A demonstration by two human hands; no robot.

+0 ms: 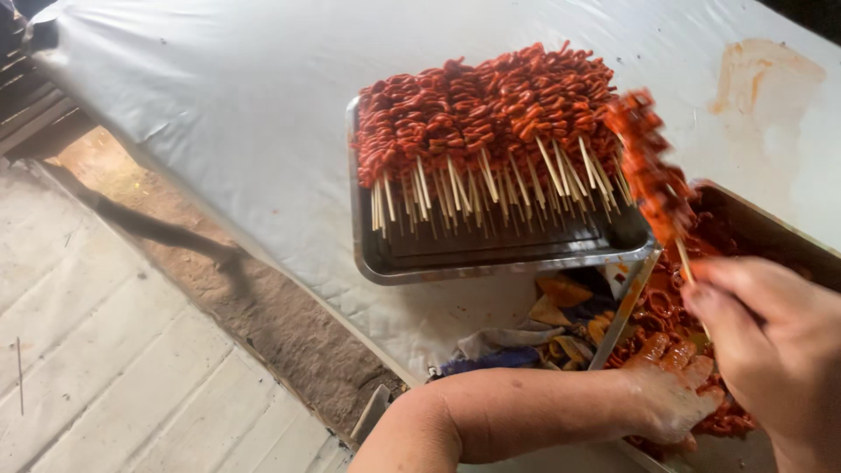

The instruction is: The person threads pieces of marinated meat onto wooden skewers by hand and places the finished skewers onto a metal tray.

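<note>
Much of the skewering looks done: a metal tray on the plastic-covered counter carries a tall, tidy stack of finished skewers, red marinated meat at the far end and bare stick ends pointing back toward the person. The right hand is closed around the lower end of one more loaded skewer, held up and tilted just beside the right edge of the stack; it is blurred, so whether it touches the pile cannot be told. The left hand lies with fingers loosely spread in a second tray of loose marinated meat at the near right, smeared with sauce and pressing on the pieces rather than clearly gripping one. A fair amount of meat remains in that tray, so more skewers are left to fill, though its full depth is hidden. Crumpled wrappers sit between the two trays.
</note>
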